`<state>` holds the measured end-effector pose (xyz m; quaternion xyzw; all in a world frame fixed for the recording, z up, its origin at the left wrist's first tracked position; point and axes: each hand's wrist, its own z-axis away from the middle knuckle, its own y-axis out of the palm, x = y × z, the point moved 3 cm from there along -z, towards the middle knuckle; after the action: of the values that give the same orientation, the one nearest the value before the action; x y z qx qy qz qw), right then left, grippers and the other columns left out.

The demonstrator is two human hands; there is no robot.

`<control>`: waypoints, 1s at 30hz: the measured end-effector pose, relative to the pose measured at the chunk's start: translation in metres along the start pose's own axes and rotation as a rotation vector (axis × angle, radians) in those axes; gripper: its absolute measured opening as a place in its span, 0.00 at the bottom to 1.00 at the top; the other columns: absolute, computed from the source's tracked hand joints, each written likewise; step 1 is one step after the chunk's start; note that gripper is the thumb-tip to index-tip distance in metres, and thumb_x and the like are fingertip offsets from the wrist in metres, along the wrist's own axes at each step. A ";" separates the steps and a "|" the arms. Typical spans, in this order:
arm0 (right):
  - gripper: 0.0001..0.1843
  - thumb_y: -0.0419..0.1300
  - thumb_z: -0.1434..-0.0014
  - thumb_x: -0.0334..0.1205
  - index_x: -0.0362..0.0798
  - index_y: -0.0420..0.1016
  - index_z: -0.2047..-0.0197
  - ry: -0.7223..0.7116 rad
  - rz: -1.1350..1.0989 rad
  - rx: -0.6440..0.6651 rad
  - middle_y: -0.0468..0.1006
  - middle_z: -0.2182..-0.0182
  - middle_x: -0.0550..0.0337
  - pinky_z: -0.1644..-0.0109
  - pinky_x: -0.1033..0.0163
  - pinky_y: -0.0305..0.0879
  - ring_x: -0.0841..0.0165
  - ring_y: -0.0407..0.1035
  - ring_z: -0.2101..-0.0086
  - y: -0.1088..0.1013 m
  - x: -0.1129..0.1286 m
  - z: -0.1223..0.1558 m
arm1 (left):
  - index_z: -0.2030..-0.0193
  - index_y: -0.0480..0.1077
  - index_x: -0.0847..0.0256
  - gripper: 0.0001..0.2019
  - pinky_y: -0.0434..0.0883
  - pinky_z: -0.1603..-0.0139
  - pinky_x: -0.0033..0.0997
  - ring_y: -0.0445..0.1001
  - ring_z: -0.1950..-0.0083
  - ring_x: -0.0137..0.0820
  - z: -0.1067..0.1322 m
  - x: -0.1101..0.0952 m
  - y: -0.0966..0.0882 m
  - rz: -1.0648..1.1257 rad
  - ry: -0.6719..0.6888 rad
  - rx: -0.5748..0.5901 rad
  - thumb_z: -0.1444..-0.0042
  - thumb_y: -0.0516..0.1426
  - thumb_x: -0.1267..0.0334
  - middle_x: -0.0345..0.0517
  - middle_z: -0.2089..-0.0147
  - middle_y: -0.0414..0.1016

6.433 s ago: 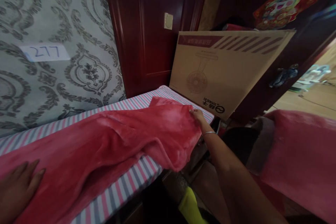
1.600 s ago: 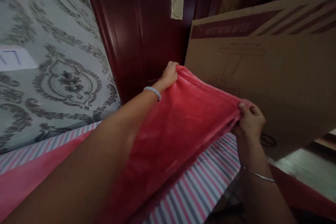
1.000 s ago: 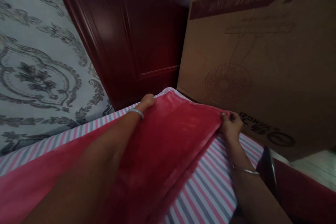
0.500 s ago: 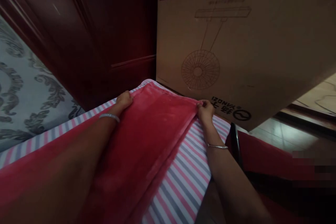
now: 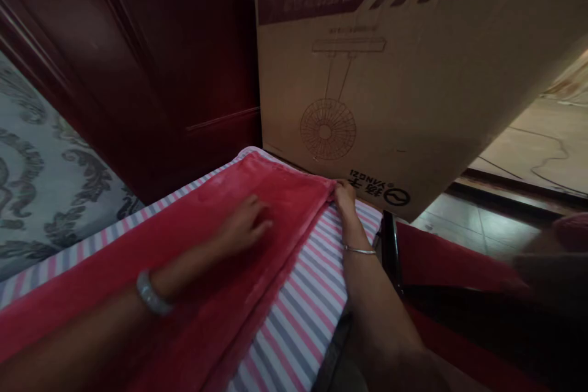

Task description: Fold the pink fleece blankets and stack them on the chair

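A red plush blanket, folded along its right side, lies over a surface covered with pink, grey and white striped cloth. My right hand pinches the blanket's far right corner, and a thin bangle is on that wrist. Over the middle of the blanket is my left hand, somewhat blurred, with thumb and fingers apart and nothing in them. Whether it touches the plush I cannot tell. A wide bangle circles the left wrist.
A large cardboard box printed with a fan stands just past the far edge. Dark red panelling rises at the far left, beside patterned wallpaper. A red seat with a dark frame is at the right.
My left hand has let go of the blanket's far left part and moved right and nearer, over its middle. My right hand keeps hold of the corner. The view has shifted slightly.
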<state>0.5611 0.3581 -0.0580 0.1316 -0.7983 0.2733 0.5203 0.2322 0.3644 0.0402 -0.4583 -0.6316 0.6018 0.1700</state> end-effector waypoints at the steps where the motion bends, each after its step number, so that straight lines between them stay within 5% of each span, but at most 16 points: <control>1: 0.17 0.54 0.47 0.43 0.48 0.81 0.59 0.009 -0.027 0.004 0.78 0.76 0.62 0.64 0.61 0.71 0.64 0.72 0.74 0.001 0.001 0.000 | 0.50 0.71 0.60 0.15 0.72 0.44 0.44 0.74 0.48 0.42 0.009 -0.016 0.009 0.008 0.018 0.041 0.37 0.54 0.53 0.55 0.47 0.74; 4: 0.18 0.56 0.49 0.40 0.47 0.81 0.58 0.033 -0.123 -0.020 0.81 0.73 0.61 0.62 0.61 0.72 0.65 0.73 0.73 0.002 0.006 0.002 | 0.54 0.70 0.59 0.12 0.73 0.48 0.43 0.74 0.51 0.43 0.025 -0.047 0.035 -0.043 -0.018 0.126 0.40 0.57 0.54 0.53 0.50 0.74; 9: 0.18 0.53 0.49 0.38 0.44 0.81 0.60 0.054 -0.209 -0.127 0.84 0.66 0.54 0.55 0.60 0.72 0.63 0.76 0.63 0.000 0.013 0.002 | 0.59 0.69 0.58 0.07 0.71 0.49 0.40 0.75 0.55 0.40 0.025 -0.055 0.059 -0.112 -0.140 0.204 0.37 0.49 0.66 0.51 0.56 0.76; 21: 0.14 0.59 0.42 0.45 0.44 0.81 0.69 0.070 0.133 -0.131 0.81 0.64 0.43 0.49 0.56 0.67 0.55 0.74 0.58 -0.007 0.033 0.021 | 0.57 0.68 0.58 0.07 0.71 0.50 0.38 0.73 0.54 0.39 0.022 -0.055 0.068 -0.123 -0.123 0.151 0.38 0.50 0.65 0.51 0.55 0.75; 30: 0.13 0.57 0.38 0.36 0.41 0.80 0.56 0.095 0.324 -0.111 0.80 0.57 0.41 0.49 0.59 0.65 0.57 0.73 0.55 -0.011 0.043 0.026 | 0.56 0.69 0.58 0.08 0.68 0.49 0.37 0.74 0.51 0.38 0.029 -0.070 0.065 -0.152 -0.079 0.201 0.36 0.49 0.69 0.51 0.53 0.75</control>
<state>0.5287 0.3373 -0.0233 -0.0406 -0.7975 0.3150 0.5130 0.2707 0.2831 -0.0017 -0.3657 -0.6071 0.6651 0.2352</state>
